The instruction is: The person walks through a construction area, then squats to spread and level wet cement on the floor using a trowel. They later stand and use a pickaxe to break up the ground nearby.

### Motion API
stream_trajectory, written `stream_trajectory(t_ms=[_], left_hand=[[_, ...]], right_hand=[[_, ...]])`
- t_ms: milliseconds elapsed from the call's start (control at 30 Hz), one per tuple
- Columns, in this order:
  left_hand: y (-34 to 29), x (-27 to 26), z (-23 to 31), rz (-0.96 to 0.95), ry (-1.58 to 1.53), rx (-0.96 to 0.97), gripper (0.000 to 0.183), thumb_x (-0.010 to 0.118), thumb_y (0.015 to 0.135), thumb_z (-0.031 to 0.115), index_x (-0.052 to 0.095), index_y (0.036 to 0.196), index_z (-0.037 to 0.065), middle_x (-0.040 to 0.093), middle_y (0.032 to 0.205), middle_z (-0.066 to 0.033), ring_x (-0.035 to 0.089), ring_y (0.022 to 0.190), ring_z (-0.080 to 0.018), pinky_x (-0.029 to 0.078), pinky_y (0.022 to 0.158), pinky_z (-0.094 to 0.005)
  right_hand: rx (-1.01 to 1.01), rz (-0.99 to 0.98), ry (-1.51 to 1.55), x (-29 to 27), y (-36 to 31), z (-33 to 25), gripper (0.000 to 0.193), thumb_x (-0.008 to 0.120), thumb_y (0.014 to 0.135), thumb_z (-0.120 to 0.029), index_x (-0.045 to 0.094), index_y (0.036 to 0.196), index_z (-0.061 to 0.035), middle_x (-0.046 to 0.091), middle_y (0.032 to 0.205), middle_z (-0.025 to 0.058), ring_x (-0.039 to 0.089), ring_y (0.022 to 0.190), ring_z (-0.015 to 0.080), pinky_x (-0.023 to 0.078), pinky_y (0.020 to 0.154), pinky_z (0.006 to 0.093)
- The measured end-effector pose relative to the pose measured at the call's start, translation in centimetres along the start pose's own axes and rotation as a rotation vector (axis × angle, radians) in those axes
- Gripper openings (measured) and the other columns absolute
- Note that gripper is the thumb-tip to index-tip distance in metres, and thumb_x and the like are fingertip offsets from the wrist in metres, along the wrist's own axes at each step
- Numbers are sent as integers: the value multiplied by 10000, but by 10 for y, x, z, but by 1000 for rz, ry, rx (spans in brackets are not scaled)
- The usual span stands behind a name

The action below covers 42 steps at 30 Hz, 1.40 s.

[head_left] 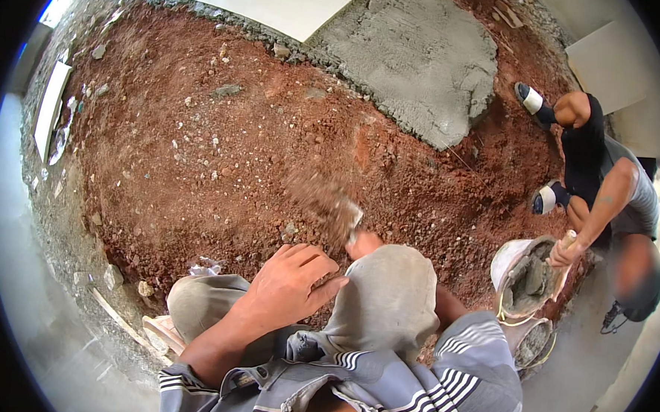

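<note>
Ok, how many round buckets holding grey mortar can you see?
2: the white round bucket of grey mortar in front of the co-worker on the right, and the pale round bucket of grey mortar just below it in the picture. Others may be hidden.

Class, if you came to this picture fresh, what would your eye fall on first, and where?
Probably the broad reddish soil filling the middle, with a grey cement-like patch standing out against it at top, right of centre. Near the centre, the person's right hand, partly hidden, holds a blurred tool. At far right, a co-worker reaches over a bucket.
</note>
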<state>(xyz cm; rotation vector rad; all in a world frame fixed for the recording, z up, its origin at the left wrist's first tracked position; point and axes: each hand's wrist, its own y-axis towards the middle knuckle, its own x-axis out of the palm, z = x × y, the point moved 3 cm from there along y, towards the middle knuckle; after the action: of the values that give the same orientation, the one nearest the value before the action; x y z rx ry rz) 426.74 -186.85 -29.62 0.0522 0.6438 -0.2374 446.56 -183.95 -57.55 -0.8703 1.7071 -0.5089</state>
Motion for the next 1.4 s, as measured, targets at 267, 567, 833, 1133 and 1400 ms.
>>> stream_trajectory(t_ms=[267,567,833,1133,1400], left_hand=[[2,6,8,-49,19,16,189,750,839,218,674,908,60,657,903,-80,648,871,-286,509,783,-398],[3,6,13,-25,14,39,168,741,835,203,665,889,64,630,864,-75,630,833,-271,489,758,-392],[9,21,12,-83,6,67,169,728,846,205,661,884,55,630,864,-88,627,834,-293,490,763,-405],[20,24,6,-95,10,-5,201,730,859,235,655,907,55,645,871,-97,630,840,-307,493,754,-414],[13,19,10,-80,-8,9,188,739,848,211,649,892,52,641,875,-91,625,837,-298,486,754,-411]], right_hand=[[-78,407,34,-160,48,48,370,588,857,-286,603,1093,-1,686,894,284,669,851,465,547,789,530],[64,352,213,-135,88,67,423,629,876,-279,595,1085,88,665,1017,309,638,976,469,527,852,505],[184,385,331,-67,21,71,382,632,874,-278,597,1064,52,662,976,324,633,953,506,525,849,539],[162,440,200,-71,-58,131,363,643,861,-312,580,1009,14,670,866,297,660,849,481,523,755,570],[374,512,350,-130,40,169,383,628,867,-280,605,1080,38,671,937,309,653,927,465,523,811,541]])
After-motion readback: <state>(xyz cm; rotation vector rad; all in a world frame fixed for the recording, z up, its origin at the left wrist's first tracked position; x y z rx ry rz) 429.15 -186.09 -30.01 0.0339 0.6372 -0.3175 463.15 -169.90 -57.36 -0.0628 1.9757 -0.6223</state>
